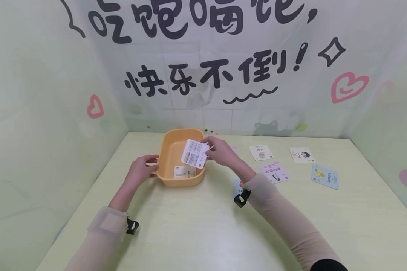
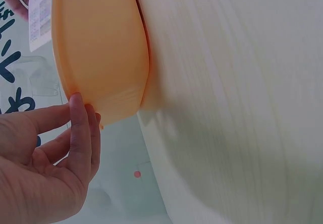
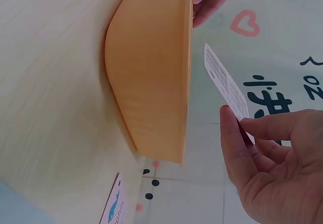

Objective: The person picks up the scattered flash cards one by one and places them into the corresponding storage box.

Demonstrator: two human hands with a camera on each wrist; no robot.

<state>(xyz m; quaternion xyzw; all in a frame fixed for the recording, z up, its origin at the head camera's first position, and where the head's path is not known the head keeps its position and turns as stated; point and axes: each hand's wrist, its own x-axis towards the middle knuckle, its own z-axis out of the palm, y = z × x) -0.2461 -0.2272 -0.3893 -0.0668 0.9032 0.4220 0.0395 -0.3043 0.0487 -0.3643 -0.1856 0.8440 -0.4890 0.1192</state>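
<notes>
An orange plastic bin (image 1: 162, 160) stands toward the back of the table, left of centre. My left hand (image 1: 140, 171) is at its left side; in the left wrist view, thumb and fingertips (image 2: 75, 100) pinch the rim. My right hand (image 1: 220, 150) holds a flashcard (image 1: 195, 154) by its edge, tilted above the bin's right side. Its face toward the head camera bears printed blocks and small text. In the right wrist view the card (image 3: 224, 82) is seen nearly edge-on between thumb and fingers. Inside the bin lies a white card (image 1: 183, 172) reading "arm".
To the right lie a penguin card (image 1: 274, 172), a lemon card (image 1: 325, 177), an ear card (image 1: 261, 153) and a face card (image 1: 302, 154). A dolphin card (image 3: 115, 204) lies beside the bin. My right forearm partly covers a blue card (image 1: 236, 188). Printed cloth walls border the table.
</notes>
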